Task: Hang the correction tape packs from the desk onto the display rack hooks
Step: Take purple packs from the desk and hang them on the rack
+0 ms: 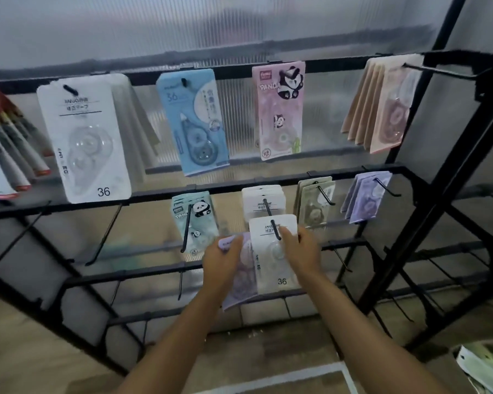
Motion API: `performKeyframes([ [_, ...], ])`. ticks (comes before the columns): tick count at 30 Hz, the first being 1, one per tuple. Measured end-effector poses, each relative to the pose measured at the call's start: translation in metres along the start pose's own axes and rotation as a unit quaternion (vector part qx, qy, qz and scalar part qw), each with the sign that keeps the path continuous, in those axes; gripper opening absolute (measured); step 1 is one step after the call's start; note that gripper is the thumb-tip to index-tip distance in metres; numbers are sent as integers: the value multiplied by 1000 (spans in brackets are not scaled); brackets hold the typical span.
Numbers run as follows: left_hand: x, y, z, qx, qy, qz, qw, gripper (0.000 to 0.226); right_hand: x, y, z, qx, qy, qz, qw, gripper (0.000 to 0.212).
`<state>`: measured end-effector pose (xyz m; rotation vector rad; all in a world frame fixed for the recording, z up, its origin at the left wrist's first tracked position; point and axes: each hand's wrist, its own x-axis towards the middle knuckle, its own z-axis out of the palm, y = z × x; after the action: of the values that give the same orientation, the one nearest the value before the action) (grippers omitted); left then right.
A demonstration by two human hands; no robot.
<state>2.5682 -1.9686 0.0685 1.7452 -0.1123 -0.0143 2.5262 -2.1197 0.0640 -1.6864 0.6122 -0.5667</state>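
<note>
**White pack going onto mid-row hook, rack approx half filled**

R hand (298, 245) pinches the white card-backed correction tape pack w/ clear blister and "36" print (271, 251) at its top edge, fingers curled round the upper right corner. Pack's hang hole sits at the tip of the black wire hook (271, 223); looks like it's threaded on but not pushed back yet, can't confirm.

L hand (222, 258) grips a lilac card-backed pack stack (241, 280), fingers wrapped over the top, held just left of and partly behind the white pack.

Black metal display rack (453, 155) status:
- top row: white, blue, pink panda, beige packs hung
- mid row: mint panda packs (195, 220), white packs (264, 201) behind the one in hand, olive packs, lilac packs (366, 199) at right
- several hooks at left of mid row and the lower rows are bare

Judgement: well underway, not done. White pack needs sliding back against its siblings; the lilac stack in L hand probably goes to the lilac hook at right. More packs (484, 368) visible bottom-right corner, blurry, prob the desk supply. Desk itself not clearly in view.
</note>
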Motion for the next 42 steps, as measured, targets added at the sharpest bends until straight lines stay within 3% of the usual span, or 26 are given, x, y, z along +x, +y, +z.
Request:
performKeyframes([
  [6, 14, 10, -6, 45, 68, 42, 996, 28, 42, -7, 19, -77, -28, -1, 997, 30],
  [12, 24, 35, -1, 60, 65, 72, 993, 26, 60, -17, 29, -167, -7, 40, 985, 39],
  [16, 26, 49, -3, 52, 64, 90, 993, 27, 56, -21, 22, -117, 13, 45, 992, 30],
  [19, 27, 60, -5, 37, 70, 91, 993, 28, 50, -26, 11, -74, 39, -3, 996, 17],
  [23, 25, 84, -2, 29, 83, 132, 987, 28, 37, -47, 0, 1, 48, -75, 996, 19],
  [30, 13, 129, 28, 47, 56, 310, 948, 17, 19, -87, -19, 145, -25, -191, 971, 12],
  [36, -1, 148, 67, 59, 31, 407, 911, 13, 24, -99, -57, 205, -41, -220, 953, 12],
  [39, -4, 154, 90, 27, -12, 399, 916, 9, 32, -100, -77, 214, -13, -224, 951, 9],
  [42, -10, 150, 116, -24, -69, 332, 940, 15, 40, -93, -98, 196, 18, -219, 956, 9],
])
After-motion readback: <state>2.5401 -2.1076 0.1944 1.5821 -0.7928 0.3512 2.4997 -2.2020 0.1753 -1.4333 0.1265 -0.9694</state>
